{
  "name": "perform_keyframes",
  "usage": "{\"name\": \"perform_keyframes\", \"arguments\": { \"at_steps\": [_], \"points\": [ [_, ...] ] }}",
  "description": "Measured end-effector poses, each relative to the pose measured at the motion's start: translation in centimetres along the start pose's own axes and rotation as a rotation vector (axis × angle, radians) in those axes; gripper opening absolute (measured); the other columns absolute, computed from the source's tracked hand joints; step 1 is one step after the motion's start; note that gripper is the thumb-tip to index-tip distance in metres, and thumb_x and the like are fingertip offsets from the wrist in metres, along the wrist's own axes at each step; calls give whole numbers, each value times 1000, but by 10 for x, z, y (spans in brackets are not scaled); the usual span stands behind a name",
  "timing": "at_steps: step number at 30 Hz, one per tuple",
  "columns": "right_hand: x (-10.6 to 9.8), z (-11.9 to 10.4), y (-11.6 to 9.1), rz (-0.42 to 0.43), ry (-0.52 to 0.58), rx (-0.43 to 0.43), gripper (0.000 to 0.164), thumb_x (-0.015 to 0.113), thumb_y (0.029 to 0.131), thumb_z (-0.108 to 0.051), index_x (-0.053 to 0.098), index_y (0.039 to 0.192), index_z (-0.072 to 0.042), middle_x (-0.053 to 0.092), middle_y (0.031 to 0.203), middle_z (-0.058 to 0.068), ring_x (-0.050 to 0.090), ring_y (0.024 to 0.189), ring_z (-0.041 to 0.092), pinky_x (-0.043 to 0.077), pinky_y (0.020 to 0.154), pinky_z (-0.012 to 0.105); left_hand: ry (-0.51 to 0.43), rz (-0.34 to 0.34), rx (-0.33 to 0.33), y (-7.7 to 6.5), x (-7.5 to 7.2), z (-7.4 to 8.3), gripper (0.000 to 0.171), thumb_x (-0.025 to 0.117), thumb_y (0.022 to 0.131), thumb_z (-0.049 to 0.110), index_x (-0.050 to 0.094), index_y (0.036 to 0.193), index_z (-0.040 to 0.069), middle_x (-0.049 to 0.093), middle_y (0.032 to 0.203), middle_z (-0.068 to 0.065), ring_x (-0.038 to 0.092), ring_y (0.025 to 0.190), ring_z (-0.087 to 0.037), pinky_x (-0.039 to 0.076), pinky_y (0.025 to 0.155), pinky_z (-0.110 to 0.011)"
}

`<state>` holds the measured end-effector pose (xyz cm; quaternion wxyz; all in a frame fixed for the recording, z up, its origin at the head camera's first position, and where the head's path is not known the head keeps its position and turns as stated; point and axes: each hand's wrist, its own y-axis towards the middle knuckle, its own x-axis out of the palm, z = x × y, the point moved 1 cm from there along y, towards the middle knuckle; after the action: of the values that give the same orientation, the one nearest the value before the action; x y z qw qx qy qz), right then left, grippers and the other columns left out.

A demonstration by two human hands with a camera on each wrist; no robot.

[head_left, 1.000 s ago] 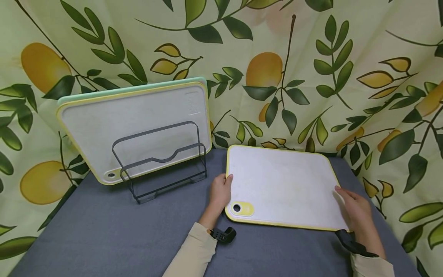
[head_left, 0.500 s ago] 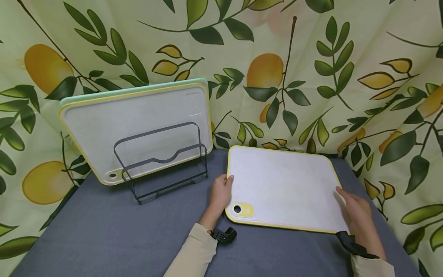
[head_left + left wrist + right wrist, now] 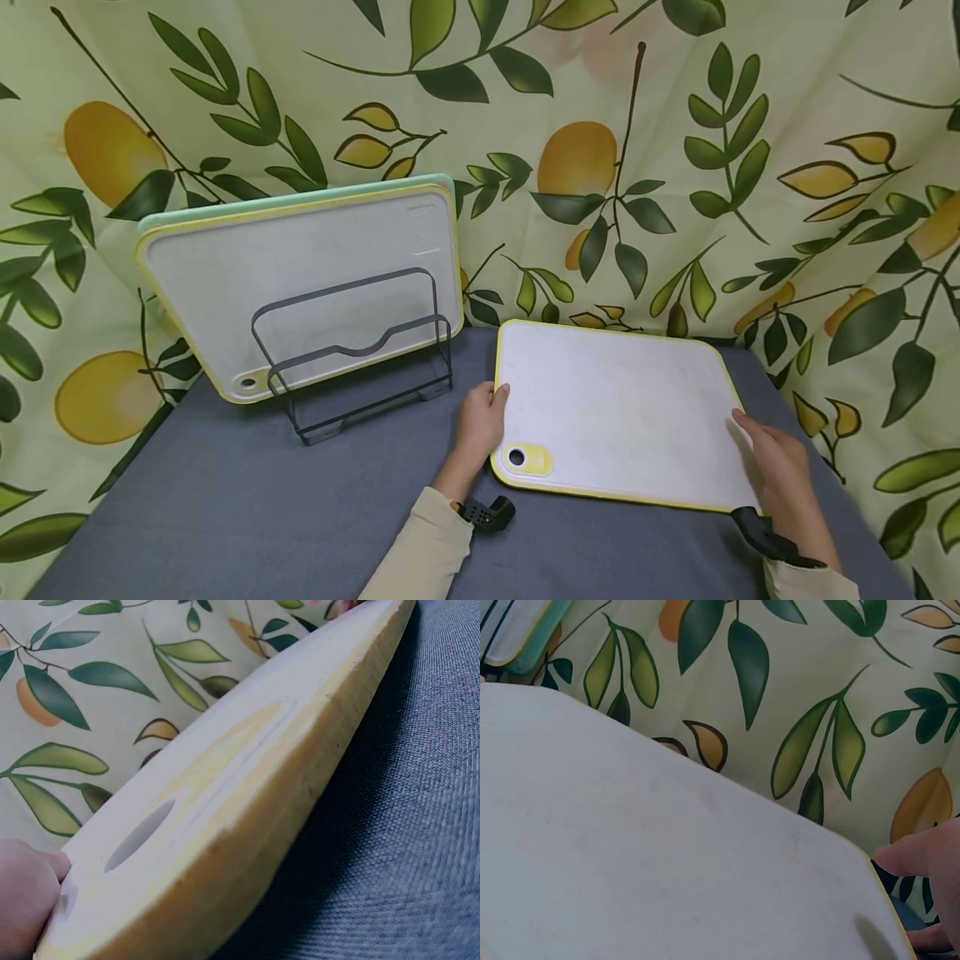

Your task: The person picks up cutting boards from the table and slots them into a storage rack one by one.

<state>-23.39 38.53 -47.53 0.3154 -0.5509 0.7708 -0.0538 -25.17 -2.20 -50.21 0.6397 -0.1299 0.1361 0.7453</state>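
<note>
A white cutting board (image 3: 615, 408) with a yellow rim lies tilted at the right of the grey cloth, its back edge near the curtain. A yellow patch with a hole marks its front left corner. My left hand (image 3: 480, 423) grips the left edge, thumb at the rim and the other fingers hidden. At the right edge my right hand (image 3: 780, 467) holds the board, its thumb on the rim. The left wrist view shows a shadowed gap under the front edge of the board (image 3: 300, 761). In the right wrist view, the thumb (image 3: 911, 855) touches the edge and another finger shows below.
A dark wire rack (image 3: 352, 350) stands on the grey cloth (image 3: 225, 500) at the left. Another white board (image 3: 315, 250) with a yellow rim leans in it, before a mint-green one (image 3: 300, 198). A curtain (image 3: 480, 125) printed with fruit and leaves hangs behind.
Everything in the head view has slid slightly down and to the right together. Both hands keep the same hold on the board.
</note>
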Motion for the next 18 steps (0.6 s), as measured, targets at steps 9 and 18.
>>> {"name": "perform_keyframes", "arguments": {
  "at_steps": [9,18],
  "points": [
    [1,1,0,19,24,23,108,48,91,-73,10,160,1,-9,170,18,3,156,46,13,125,60,9,-8,-23,0,0,0,30,54,106,32,67,97,7,38,57,3,39,48,-15,33,49,-26],
    [2,2,1,44,2,-11,104,48,93,-70,17,159,3,-6,169,20,3,155,49,14,124,62,16,0,-12,0,1,0,29,55,105,31,66,96,6,39,58,3,41,49,-15,34,49,-27]
  ]
}}
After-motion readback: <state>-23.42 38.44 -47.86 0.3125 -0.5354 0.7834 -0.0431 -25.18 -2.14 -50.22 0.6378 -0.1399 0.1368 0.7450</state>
